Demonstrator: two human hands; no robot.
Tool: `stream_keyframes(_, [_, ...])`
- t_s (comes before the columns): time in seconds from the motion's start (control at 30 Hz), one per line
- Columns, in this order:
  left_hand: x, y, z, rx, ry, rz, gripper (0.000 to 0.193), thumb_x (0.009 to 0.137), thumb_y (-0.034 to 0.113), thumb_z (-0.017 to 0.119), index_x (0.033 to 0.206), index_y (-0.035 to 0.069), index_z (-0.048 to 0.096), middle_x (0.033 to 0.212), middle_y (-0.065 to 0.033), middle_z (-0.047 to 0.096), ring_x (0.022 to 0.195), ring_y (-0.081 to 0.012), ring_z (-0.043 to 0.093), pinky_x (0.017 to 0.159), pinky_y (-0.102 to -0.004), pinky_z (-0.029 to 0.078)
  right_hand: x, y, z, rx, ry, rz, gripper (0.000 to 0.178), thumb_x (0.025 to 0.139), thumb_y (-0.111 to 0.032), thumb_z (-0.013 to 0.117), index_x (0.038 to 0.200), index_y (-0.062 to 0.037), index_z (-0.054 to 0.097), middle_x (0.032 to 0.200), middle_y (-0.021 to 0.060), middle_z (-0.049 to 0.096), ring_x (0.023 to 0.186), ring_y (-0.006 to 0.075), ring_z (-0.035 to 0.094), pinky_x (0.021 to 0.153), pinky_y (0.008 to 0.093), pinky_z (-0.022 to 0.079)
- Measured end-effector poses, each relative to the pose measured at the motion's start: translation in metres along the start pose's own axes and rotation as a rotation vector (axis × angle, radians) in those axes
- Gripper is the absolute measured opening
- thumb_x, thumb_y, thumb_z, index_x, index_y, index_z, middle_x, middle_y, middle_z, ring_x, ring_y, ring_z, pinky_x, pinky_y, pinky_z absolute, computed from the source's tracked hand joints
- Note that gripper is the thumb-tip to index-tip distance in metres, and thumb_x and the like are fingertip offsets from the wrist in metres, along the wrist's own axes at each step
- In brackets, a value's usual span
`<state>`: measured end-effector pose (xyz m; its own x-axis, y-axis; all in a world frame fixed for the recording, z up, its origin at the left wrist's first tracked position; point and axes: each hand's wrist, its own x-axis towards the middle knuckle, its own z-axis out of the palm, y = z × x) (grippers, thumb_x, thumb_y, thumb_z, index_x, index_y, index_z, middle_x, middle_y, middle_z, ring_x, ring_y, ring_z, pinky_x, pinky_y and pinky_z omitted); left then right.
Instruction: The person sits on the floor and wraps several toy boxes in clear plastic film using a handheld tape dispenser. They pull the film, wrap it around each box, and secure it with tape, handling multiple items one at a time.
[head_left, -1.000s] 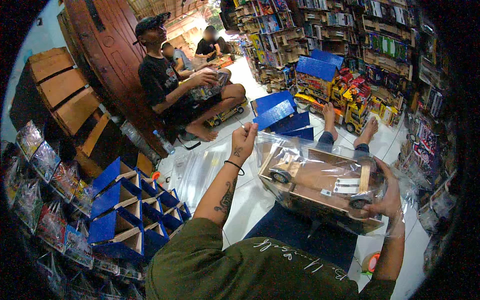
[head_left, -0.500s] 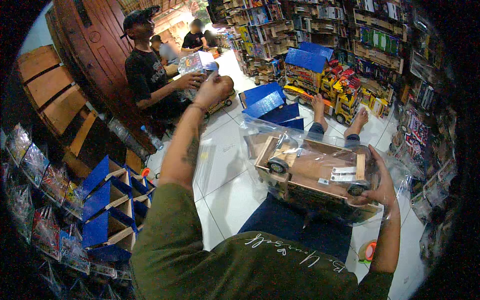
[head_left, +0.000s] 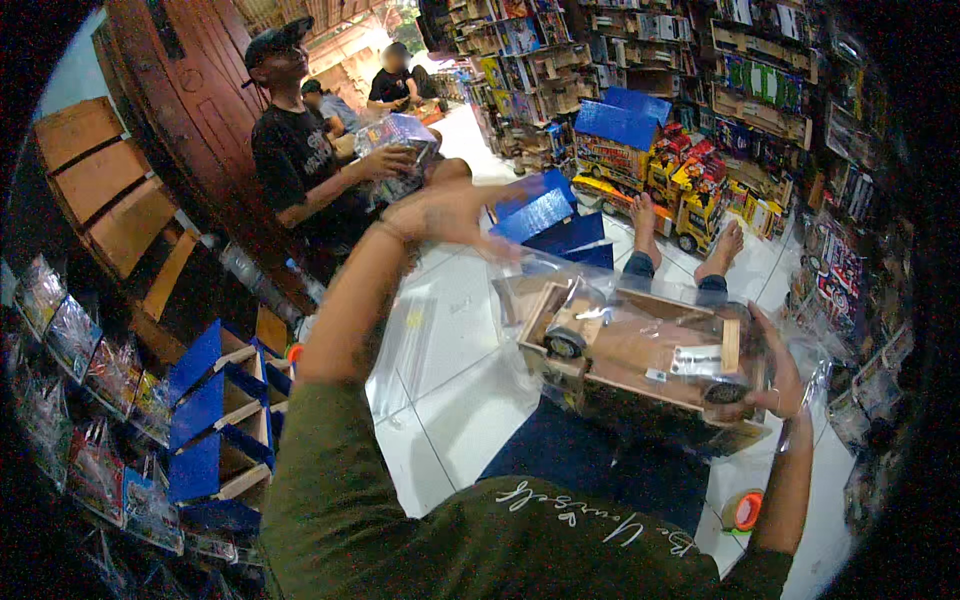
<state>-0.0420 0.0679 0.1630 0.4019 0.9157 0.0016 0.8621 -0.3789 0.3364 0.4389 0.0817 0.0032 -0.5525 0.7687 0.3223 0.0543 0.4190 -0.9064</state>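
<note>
Your left hand (head_left: 450,214) has swung rightward, from before the seated co-worker (head_left: 295,150) toward the clear bag (head_left: 812,385), its blurred grip looking open. Only your right hand (head_left: 782,378) grips the wooden toy truck (head_left: 648,347), through the bag, over your lap (head_left: 560,450).

Holding left hand (head_left: 450,213) farther out than right hand (head_left: 775,370).
Extending left forearm (head_left: 350,300) forward, pointing left fingers (head_left: 500,243) rightward, showing motion-blurred and loosely spread. Angling right forearm (head_left: 790,480) up from lower edge, gripping with right fingers bent. Stretching bare feet (head_left: 645,215) ahead.
</note>
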Motion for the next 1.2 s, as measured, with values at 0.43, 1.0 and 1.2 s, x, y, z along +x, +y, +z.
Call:
stream_keyframes(0.43, [-0.029, -0.002, 0.095, 0.129, 0.420, 0.233, 0.022, 0.086, 0.025, 0.061, 0.075, 0.005, 0.062, 0.075, -0.0114, 0.062, 0.071, -0.0294, 0.059, 0.064, -0.0396, 0.046, -0.048, -0.003, -0.052, 0.535, 0.408, 0.140, 0.062, 0.093, -0.053, 0.036, 0.117, 0.0021, 0.049, 0.094, 0.0152, 0.061, 0.072, 0.0250, 0.062, 0.058, 0.0332, 0.053])
stream_keyframes(1.0, [0.013, 0.013, 0.184, -0.540, 0.647, 0.147, 0.105, 0.065, 0.041, 0.080, 0.144, 0.007, 0.021, 0.143, -0.0164, 0.033, 0.134, -0.0293, 0.029, 0.111, -0.0404, 0.020, 0.127, -0.204, 0.027, -0.917, 0.342, -0.291, 0.037, 0.091, -0.026, 0.055, 0.068, 0.0023, 0.052, 0.060, 0.0039, 0.047, 0.058, 0.0118, 0.042, 0.055, 0.0288, 0.037])
stream_keyframes(1.2, [0.088, 0.119, 0.228, -0.355, 0.244, 0.487, 0.071, 0.067, 0.037, 0.070, 0.125, 0.004, 0.047, 0.128, -0.0188, 0.048, 0.123, -0.0349, 0.040, 0.106, -0.0426, 0.029, 0.124, -0.133, 0.117, -1.410, -0.268, -0.249, 0.039, 0.084, -0.039, 0.058, 0.059, -0.0098, 0.059, 0.058, 0.0116, 0.059, 0.055, 0.0310, 0.058, 0.052, 0.0416, 0.045])
